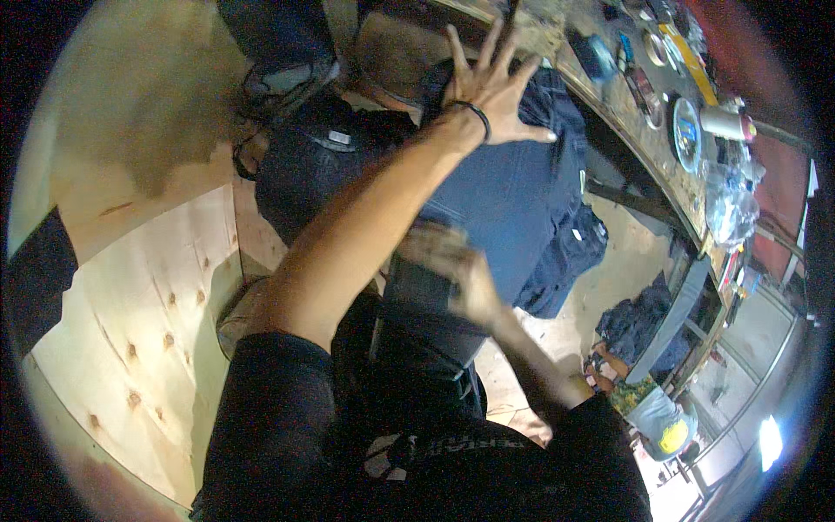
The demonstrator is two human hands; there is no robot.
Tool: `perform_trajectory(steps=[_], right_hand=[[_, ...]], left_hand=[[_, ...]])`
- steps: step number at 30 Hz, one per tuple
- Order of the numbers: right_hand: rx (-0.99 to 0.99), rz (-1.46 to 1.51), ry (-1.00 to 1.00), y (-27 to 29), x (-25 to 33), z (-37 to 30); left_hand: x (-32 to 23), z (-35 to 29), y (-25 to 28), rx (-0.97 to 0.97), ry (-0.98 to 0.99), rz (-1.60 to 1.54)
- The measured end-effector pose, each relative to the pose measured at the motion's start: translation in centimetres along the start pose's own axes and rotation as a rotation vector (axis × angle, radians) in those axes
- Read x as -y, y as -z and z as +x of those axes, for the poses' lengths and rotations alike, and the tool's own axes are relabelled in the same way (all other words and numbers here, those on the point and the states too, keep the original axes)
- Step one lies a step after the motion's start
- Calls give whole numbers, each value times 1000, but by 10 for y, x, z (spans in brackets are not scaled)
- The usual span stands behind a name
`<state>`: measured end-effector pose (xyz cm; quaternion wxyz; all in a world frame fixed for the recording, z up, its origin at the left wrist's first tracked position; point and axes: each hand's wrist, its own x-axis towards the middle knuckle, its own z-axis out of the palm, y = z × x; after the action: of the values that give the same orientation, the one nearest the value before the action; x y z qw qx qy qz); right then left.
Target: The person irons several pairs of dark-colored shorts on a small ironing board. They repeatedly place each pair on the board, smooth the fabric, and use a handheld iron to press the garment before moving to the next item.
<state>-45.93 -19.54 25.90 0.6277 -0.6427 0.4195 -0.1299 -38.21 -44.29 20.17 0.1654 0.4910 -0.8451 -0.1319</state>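
A dark navy garment (509, 196) is spread out in front of me, its surface mostly smooth. My left hand (491, 96), a black band at its wrist, reaches to the garment's far part with its fingers spread wide, and nothing is in it. Nearer my body, my right hand (457, 274) is above the near part of the dark cloth, blurred by motion; its fingers point left, and whether they grip the cloth is unclear. Folds of dark cloth with a small white label (577, 234) hang at the right side.
A black cloth bundle (304, 178) lies left of the garment. Along the right runs a cluttered wooden bench with a bowl (686, 130), a thread cone (727, 123) and clear plastic bags (731, 209). Another person (657, 422) sits lower right, near dark garments (639, 313). Plywood panels (139, 339) stand left.
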Motion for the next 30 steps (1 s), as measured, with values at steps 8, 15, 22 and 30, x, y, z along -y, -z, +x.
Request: perform_trajectory(steps=[8,15,22,30], right_hand=[[-68,-191,119,-26,-26,-3],[-1150,-155,-31,91,-1,-46],[-1464,67,-103,95,-131,8],[-1389,-366,-132,-84,-88,-92]], left_hand=[[5,-1,-6,-17,10,-24],[1,6,-5,-168,-111,-39],[15,-79,23,-494,137,-340],[-34,-417,1,154,636,-746]])
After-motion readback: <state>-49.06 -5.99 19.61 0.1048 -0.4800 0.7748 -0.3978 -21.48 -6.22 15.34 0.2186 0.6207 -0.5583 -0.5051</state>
